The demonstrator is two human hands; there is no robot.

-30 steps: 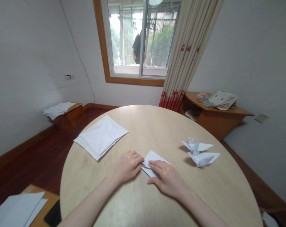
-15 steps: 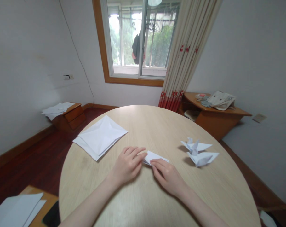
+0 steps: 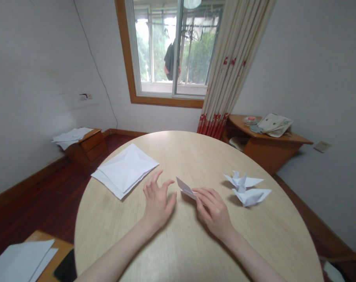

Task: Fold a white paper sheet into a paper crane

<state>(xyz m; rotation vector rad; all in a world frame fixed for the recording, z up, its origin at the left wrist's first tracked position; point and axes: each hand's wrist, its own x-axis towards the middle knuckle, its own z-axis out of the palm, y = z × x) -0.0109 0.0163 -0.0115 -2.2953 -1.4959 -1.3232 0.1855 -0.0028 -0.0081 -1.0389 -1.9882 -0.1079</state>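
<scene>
A small folded piece of white paper (image 3: 186, 188) is pinched between the thumb and fingers of my right hand (image 3: 213, 211). It is tilted up off the table, its left end pointing away from me. My left hand (image 3: 158, 197) is just to the left of the paper, fingers apart and curved, touching nothing. Two white origami cranes (image 3: 245, 190) stand close together to the right of my right hand. Beyond my left hand lies a stack of white paper sheets (image 3: 126, 166), the top one creased.
The round wooden table (image 3: 178, 250) fills the foreground. More white paper (image 3: 19, 260) lies on a wooden surface at lower left, beside a dark object. A corner desk (image 3: 272, 145) with a cloth bag stands at back right; a small cabinet (image 3: 92, 145) with papers is at back left.
My left hand has let go of the folded paper and drawn left, its fingers spreading. My right hand has lifted and tilted the paper off the table.
</scene>
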